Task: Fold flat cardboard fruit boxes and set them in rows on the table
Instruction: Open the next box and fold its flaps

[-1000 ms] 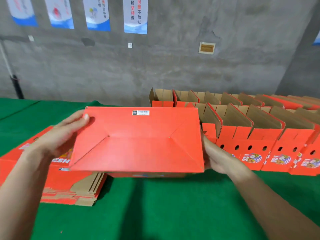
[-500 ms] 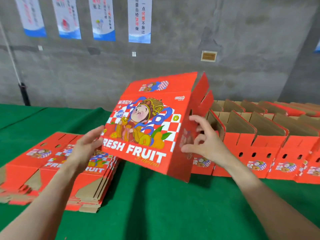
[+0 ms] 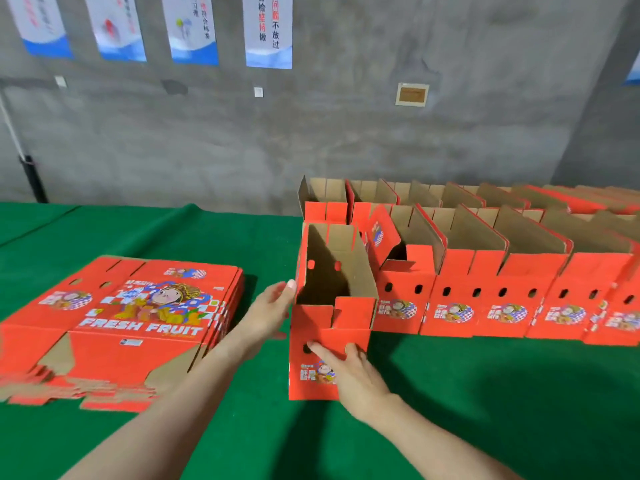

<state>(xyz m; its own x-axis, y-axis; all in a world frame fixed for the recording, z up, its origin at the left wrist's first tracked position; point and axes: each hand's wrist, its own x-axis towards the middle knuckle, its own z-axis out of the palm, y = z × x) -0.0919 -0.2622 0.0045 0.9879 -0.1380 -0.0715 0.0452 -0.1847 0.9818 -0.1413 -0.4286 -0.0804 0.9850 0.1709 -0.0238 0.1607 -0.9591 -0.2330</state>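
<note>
One upright box [image 3: 320, 327] on the table [image 3: 485, 393], left hand [image 3: 272, 315] and right hand [image 3: 351, 374] pressing it, fingers [image 3: 320, 351] straight; two rows [image 3: 519, 275] beside, one flat stack [image 3: 138, 327].

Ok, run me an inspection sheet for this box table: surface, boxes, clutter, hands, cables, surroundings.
Surface: table under green cloth.
Job's things: folded box, open-topped, upright by the left end of the front row, nearer the camera; back row behind; flat boxes stacked left.
Clutter: nothing seen.
Hands: left hand flat against the box's left side; right hand spread on its front.
Cables: thin pale line at far left, unclear.
Surroundings: grey concrete wall, posters, plaque.
</note>
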